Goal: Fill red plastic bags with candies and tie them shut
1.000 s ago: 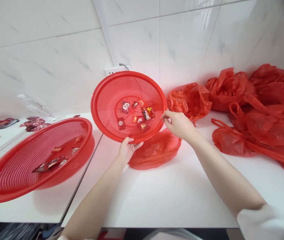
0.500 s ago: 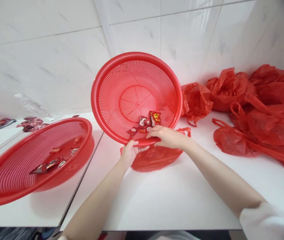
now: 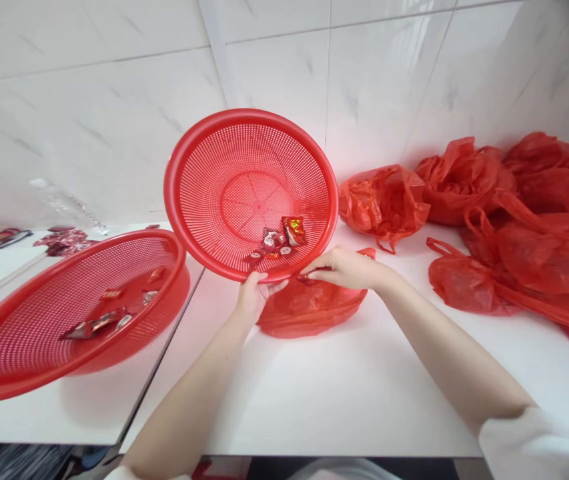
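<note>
My left hand [image 3: 253,299] grips the lower rim of a red plastic mesh basket [image 3: 257,140], tipped with its mouth towards me. Several small red wrapped packets [image 3: 270,241] lie low inside it, one with a gold patch [image 3: 295,229]. To the right of the rim, my right hand [image 3: 344,268] is pinched over a red plastic bag [image 3: 309,313] on the table. A small dark red packet [image 3: 307,280] shows at its fingertips, mostly hidden.
A second red mesh basket [image 3: 1,393] leans at the left with several packets [image 3: 97,325] in it. More packets [image 3: 64,241] lie behind it. Red plastic bags [image 3: 464,180] crowd the right side of the white table [image 3: 364,393], against a tiled wall [image 3: 279,67].
My right hand has left the packets in the basket and now pinches beyond its rim, over the bag. The tipped basket has shifted left with my left hand.
</note>
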`<action>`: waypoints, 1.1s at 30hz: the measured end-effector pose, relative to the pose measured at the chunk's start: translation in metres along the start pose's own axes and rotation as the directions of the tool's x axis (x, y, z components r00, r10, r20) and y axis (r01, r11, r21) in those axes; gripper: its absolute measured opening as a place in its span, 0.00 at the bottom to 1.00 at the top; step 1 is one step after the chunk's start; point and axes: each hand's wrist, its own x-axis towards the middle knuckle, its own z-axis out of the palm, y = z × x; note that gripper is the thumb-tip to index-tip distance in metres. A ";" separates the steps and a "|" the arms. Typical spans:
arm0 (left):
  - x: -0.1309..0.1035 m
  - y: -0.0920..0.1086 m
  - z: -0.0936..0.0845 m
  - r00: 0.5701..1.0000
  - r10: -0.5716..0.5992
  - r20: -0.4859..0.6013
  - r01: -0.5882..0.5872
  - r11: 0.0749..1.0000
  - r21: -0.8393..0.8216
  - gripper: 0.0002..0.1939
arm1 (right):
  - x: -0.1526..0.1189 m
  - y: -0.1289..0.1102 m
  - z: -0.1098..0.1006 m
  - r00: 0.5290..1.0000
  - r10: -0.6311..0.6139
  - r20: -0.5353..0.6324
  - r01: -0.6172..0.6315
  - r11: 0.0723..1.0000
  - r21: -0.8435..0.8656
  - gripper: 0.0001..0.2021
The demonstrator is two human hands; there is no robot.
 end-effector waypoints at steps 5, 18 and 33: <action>0.005 0.004 -0.005 1.000 0.019 -0.014 -0.019 1.000 -0.015 0.11 | 0.001 0.006 0.007 0.993 0.055 -0.103 -0.074 0.979 -0.190 0.11; -0.014 -0.010 0.010 0.996 -0.015 0.093 0.013 0.999 0.030 0.19 | 0.006 0.010 0.030 0.991 0.067 -0.116 -0.102 0.936 -0.338 0.29; 0.001 -0.001 -0.003 1.000 0.010 0.023 -0.011 0.999 0.033 0.17 | 0.001 0.001 0.004 0.990 0.089 -0.106 -0.087 0.996 0.029 0.10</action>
